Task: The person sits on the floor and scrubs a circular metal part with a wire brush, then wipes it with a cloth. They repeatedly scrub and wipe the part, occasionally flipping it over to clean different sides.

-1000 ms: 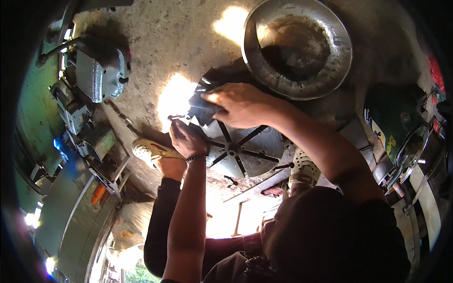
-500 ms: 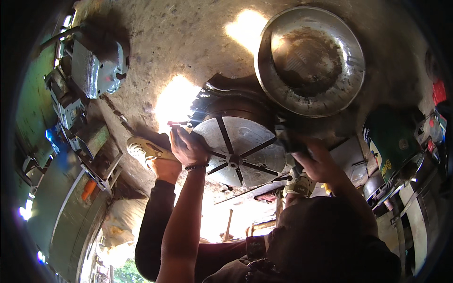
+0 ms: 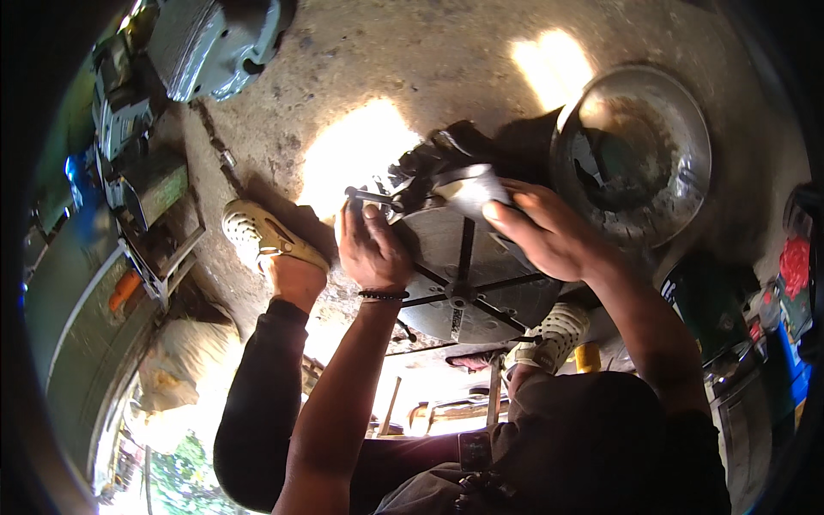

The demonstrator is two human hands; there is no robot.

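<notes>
A round grey metal disc (image 3: pixel 506 296) with dark radial slots lies low between my feet. My left hand (image 3: pixel 373 249), with a dark beaded band at its wrist, is closed at the disc's left rim. Its fingers hold the end of a short dark rod (image 3: pixel 371 196), which points right towards the rim. My right hand (image 3: pixel 549 227) reaches over the disc's far right part. In its grip is a grey blocky metal tool (image 3: pixel 470 190), smeared by motion, its kind unclear. The tool's front end is close to the rod's right end; I cannot tell if they touch.
A wide metal basin (image 3: pixel 635 219) stands at the far right. My left shoe (image 3: pixel 266 236) and right shoe (image 3: pixel 558 335) flank the disc. Grey-blue machinery (image 3: pixel 215 51) sits at the far left, with a green bench-like piece (image 3: pixel 159 184) nearer. A dark green container (image 3: pixel 704 305) stands at right.
My right hand has swung from the disc's right side to its far rim, bringing the grey tool towards the rod. My left hand stays by the rim. The whole view has shifted.
</notes>
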